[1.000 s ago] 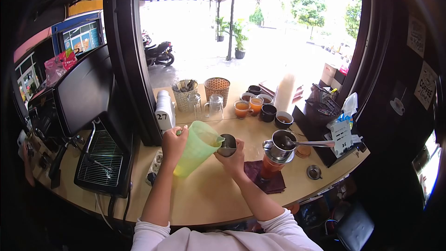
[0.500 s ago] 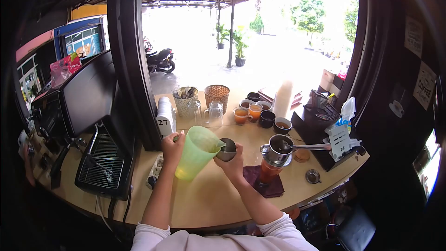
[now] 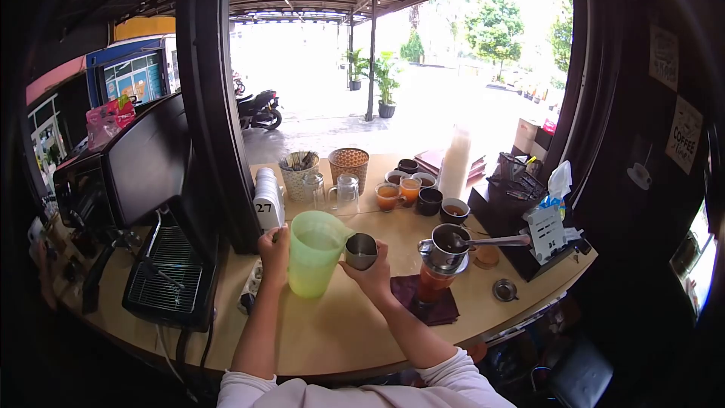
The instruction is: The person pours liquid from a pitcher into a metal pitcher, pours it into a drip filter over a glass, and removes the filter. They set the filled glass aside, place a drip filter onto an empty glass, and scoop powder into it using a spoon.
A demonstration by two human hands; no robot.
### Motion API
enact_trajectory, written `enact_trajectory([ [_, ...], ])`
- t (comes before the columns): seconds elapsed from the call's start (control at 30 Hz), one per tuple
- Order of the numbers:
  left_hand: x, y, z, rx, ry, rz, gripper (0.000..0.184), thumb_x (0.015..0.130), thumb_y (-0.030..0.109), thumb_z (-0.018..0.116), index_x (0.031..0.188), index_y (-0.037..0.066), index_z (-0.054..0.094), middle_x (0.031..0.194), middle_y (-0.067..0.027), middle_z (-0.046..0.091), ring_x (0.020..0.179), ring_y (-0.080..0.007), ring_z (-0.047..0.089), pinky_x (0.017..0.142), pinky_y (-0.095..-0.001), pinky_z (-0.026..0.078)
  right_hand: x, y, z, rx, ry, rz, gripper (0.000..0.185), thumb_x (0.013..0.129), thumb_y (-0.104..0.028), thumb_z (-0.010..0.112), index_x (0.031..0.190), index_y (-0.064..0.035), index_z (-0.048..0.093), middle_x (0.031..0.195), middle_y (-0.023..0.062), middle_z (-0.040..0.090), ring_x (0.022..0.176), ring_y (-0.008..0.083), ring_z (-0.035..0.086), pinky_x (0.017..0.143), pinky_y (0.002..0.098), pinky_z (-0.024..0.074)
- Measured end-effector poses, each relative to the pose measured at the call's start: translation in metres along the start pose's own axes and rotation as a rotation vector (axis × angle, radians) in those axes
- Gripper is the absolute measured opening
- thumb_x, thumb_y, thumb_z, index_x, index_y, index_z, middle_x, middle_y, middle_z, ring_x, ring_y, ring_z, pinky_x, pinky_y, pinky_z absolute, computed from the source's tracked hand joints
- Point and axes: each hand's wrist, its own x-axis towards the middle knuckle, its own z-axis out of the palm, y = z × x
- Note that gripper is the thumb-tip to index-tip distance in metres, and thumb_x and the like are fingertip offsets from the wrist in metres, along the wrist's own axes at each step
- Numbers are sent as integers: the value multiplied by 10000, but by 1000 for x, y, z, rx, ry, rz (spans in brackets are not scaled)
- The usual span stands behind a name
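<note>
My left hand point(image 3: 274, 248) is closed round the handle of a translucent green pitcher point(image 3: 314, 257), which stands nearly upright over the counter. In my right hand point(image 3: 370, 272) is a small metal cup point(image 3: 362, 251), its mouth tipped up towards me and close beside the pitcher's spout. The cup's inside looks grey, and I cannot tell how much liquid it holds. Right of that hand, a metal strainer point(image 3: 445, 248) with a long handle rests on top of a glass of red-brown drink point(image 3: 433, 285). The glass stands on a folded maroon cloth point(image 3: 405, 292).
Glass mugs point(image 3: 345, 193) and woven baskets point(image 3: 349, 169) stand at the back, by white number tags point(image 3: 267, 200). Several cups of orange and dark drinks point(image 3: 430, 202) sit beside a stack of cups point(image 3: 455, 166). An espresso machine point(image 3: 162, 272) occupies the left; a small metal dish point(image 3: 506, 289) lies right.
The pitcher has gone from tilted towards the metal cup to nearly upright. My right hand has shifted slightly left and down with the cup. The view has tilted slightly.
</note>
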Motion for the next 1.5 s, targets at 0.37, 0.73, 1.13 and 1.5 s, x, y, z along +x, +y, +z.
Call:
enact_trajectory([
  [0.37, 4, -47, -10, -95, 28, -58, 270, 898, 244, 583, 790, 6, 648, 646, 94, 456, 588, -19, 374, 519, -230, 292, 3, 1, -2, -43, 28, 9, 821, 596, -293, 879, 1166, -28, 351, 1030, 192, 571, 945, 303, 598, 812, 395, 480],
  [0.73, -3, -46, -7, -83, 111, -65, 312, 883, 251, 565, 694, 4, 592, 596, 51, 495, 553, -51, 425, 520, -252, 348, 1, -6, -6, -53, -4, 41, 819, 617, -308, 869, 1186, -12, 359, 1034, 218, 576, 947, 364, 601, 799, 425, 478],
  [1.13, -3, -57, -5, 110, 198, 108, 261, 907, 248, 581, 967, 5, 508, 859, -82, 564, 773, -158, 537, 730, -321, 440, -8, -2, -4, -95, 24, 86, 780, 616, -298, 859, 1157, -34, 363, 1003, 207, 583, 926, 339, 608, 789, 420, 478],
  [1.5, -31, -10, 5, 174, 399, 410, 419, 837, 29, 546, 1218, -5, 377, 1233, -188, 428, 1163, -298, 437, 1034, -414, 306, -5, -12, -15, -41, -16, 114, 805, 595, -320, 870, 1138, -19, 359, 969, 212, 593, 879, 343, 624, 756, 412, 493],
])
